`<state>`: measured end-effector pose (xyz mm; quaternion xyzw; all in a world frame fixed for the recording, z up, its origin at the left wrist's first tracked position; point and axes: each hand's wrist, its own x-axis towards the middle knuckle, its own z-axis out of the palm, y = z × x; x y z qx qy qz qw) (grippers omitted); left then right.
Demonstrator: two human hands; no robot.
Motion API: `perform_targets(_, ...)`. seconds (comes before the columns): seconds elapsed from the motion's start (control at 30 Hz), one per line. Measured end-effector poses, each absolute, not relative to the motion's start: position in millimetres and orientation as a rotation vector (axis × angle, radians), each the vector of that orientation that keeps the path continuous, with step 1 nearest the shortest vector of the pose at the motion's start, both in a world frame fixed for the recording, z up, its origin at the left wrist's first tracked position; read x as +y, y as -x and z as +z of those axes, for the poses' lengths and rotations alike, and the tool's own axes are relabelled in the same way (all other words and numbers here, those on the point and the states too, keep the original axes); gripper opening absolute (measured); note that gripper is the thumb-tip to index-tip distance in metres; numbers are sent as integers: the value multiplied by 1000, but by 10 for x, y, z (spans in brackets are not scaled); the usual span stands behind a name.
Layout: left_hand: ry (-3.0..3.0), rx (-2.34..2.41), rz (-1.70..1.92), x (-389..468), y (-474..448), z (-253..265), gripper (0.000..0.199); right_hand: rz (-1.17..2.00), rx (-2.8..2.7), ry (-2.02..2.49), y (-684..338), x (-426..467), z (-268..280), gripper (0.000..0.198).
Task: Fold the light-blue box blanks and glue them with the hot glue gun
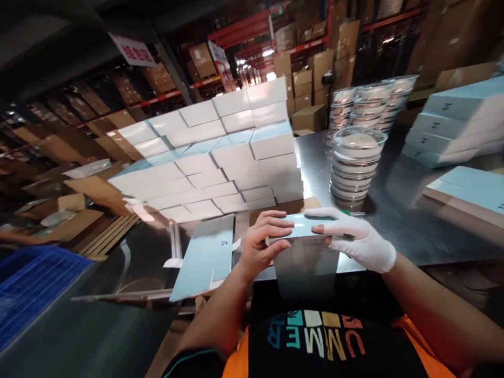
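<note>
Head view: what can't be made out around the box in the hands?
- Light blue box, head view: ends covered by left hand and gloved right hand; whether it is closed is hidden.
- Flat carton: its printed mark is too small.
- Stacked clear containers: contents blurred.
- Red sign: text unreadable.

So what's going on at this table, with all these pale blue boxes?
A person at a metal table holds a small pale blue box between both hands: the bare left hand grips one end, the white-gloved right hand the other. A flat unfolded carton lies to the left. Behind stand a wall of stacked boxes and stacks of clear lidded dishes.
</note>
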<state>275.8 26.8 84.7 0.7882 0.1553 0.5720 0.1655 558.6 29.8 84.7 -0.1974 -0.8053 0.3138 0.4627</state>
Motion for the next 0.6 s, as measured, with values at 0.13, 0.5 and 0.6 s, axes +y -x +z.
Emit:
perform_targets(0.13,-2377,829,1063,176,-2660,1279,42,650,-2124,523,-5408,249,854,62)
perform_targets(0.5,-1436,1394,1953,144,-2021,1135,116,-295,-1826,1651,-6620,1929,1472,49)
perform_targets(0.6,-1135,1306,1821,169,-1994,733,121,-329,-1880,1713,-6963,2121,1548,25)
